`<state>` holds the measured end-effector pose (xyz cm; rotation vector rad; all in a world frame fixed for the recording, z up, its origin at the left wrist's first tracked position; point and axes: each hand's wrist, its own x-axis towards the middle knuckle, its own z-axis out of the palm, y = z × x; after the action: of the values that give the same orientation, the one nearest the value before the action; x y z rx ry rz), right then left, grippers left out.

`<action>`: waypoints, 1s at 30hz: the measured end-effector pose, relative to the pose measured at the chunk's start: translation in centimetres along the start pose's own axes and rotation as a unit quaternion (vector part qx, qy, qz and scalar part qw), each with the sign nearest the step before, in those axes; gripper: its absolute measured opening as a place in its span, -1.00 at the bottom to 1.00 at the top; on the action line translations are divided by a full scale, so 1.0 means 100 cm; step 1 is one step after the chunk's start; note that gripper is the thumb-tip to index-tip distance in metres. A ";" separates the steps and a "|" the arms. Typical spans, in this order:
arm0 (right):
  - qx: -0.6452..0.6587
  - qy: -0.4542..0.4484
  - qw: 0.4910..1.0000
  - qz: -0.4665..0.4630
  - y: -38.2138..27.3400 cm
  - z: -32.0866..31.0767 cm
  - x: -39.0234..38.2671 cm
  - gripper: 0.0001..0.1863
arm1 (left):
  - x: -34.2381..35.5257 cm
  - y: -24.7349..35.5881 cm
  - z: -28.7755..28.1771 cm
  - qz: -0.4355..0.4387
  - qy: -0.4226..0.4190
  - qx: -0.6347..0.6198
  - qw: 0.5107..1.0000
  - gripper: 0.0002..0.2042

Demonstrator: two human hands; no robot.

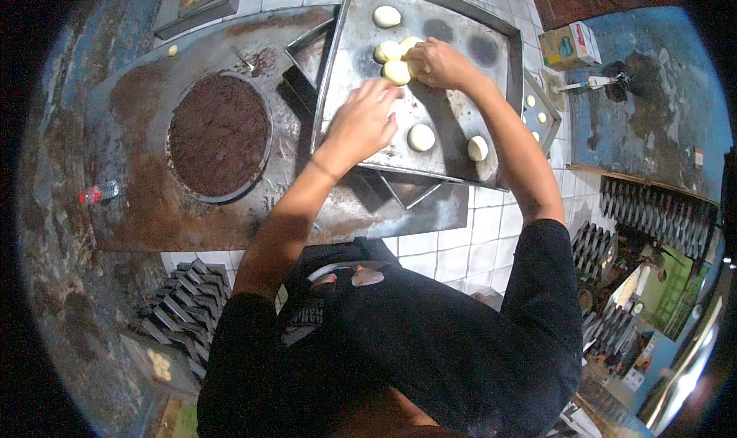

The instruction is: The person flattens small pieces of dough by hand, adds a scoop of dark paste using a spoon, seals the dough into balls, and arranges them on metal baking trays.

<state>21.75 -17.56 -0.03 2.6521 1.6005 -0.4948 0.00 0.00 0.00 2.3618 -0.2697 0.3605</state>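
Note:
A metal baking tray (491,108) with raised sides lies tilted on top of other trays. Several pale, round dough balls rest in it, three of them clustered around one dough ball (388,51) in its far half. My right hand (441,64) is at the right side of this cluster, its fingers curled against a dough ball (410,45) and partly covering it. Just below the cluster is my left hand (364,120), slightly blurred, palm down with fingers stretched out and thumb apart. Nearer dough balls (421,137) sit separately in the tray.
A round pan of dark brown crumbly filling (219,135) stands left on the worn metal table (138,215). A spoon (244,59) and a red-capped clear bottle (100,193) lie near it. A carton (570,46) stands at the right. Stacked trays (184,307) are at lower left.

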 end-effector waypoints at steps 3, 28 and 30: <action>0.108 -0.072 0.991 0.033 0.002 -0.038 0.001 -0.43 | 0.038 -0.005 0.023 0.033 -0.035 0.016 0.999 -0.69; 0.546 0.497 0.659 0.142 -0.340 -0.055 0.010 -0.75 | -0.053 0.008 -0.133 -0.178 0.328 -0.435 0.819 -0.34; 0.607 0.491 0.619 0.084 -0.356 -0.058 0.020 -0.81 | -0.069 0.016 -0.159 -0.232 0.328 -0.547 0.734 -0.34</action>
<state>-6.62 2.22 10.57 4.7095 1.0937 0.0561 -9.78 10.45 9.82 0.9624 0.3768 0.5557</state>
